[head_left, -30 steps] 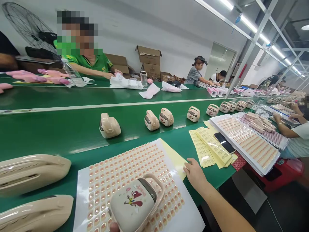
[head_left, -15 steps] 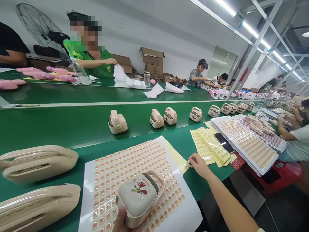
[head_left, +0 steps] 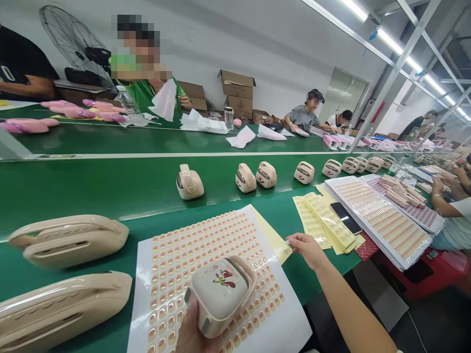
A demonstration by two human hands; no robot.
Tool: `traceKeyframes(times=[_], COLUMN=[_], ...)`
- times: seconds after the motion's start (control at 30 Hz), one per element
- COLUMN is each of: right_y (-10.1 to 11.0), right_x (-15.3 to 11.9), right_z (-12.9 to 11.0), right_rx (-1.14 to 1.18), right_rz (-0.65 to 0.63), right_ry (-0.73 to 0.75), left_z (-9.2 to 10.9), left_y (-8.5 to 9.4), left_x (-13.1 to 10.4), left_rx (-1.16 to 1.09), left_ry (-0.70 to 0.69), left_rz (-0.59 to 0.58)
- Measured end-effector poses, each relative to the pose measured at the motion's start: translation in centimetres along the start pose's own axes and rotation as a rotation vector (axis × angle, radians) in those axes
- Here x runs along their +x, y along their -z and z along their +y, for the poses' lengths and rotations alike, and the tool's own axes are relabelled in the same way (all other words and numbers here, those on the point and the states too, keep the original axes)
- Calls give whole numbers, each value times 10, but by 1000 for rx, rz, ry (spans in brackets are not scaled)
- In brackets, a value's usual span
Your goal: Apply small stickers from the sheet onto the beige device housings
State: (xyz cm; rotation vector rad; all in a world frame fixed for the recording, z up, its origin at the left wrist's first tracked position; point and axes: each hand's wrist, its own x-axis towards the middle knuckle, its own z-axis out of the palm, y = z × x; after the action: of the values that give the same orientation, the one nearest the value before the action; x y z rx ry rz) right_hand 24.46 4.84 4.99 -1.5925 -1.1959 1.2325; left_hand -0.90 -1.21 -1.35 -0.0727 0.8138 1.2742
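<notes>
My left hand [head_left: 196, 328] holds a small beige speaker [head_left: 224, 294] with a handle and a cartoon print on its pale front, above a large sheet of round orange stickers [head_left: 206, 235]. To the right, my right hand [head_left: 307, 248] pinches a small pale piece, perhaps a label, at the corner of a yellow sheet [head_left: 277, 245] that shows from under the sticker sheet. The fingertips touch near that corner.
Two beige devices [head_left: 73, 242] lie at the left. Several small speakers [head_left: 245, 178] stand along the green belt [head_left: 91, 186]. Yellow label sheets [head_left: 327, 220], a phone [head_left: 346, 218] and stacked sticker sheets [head_left: 379, 211] lie at the right. People sit across and at the right.
The view has shifted slightly left. The speaker in my left hand has tilted, showing more of its underside. Across the table, a person has lifted a white bag.
</notes>
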Motion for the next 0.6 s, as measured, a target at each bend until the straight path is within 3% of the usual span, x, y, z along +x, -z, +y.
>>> traceKeyframes(times=[0.07, 0.17, 0.33, 0.4, 0.6], right_y=[-5, -17, -46, -58, -74], right_x=[-10, -26, -50, -55, -56], right_z=[-9, -23, -42, -45, -46], right_rx=[76, 202, 278, 260, 193], right_rz=[-49, -132, -326, -390, -454], right_ry=[0, 1, 68, 78, 114], left_z=[1, 4, 6, 5, 4], left_y=[-18, -34, -45, -52, -66], left_x=[-7, -18, -31, -35, -42], left_rx=[55, 221, 591, 672, 660], left_ry=[34, -17, -370, -444, -398], left_rz=[74, 59, -15, -18, -35])
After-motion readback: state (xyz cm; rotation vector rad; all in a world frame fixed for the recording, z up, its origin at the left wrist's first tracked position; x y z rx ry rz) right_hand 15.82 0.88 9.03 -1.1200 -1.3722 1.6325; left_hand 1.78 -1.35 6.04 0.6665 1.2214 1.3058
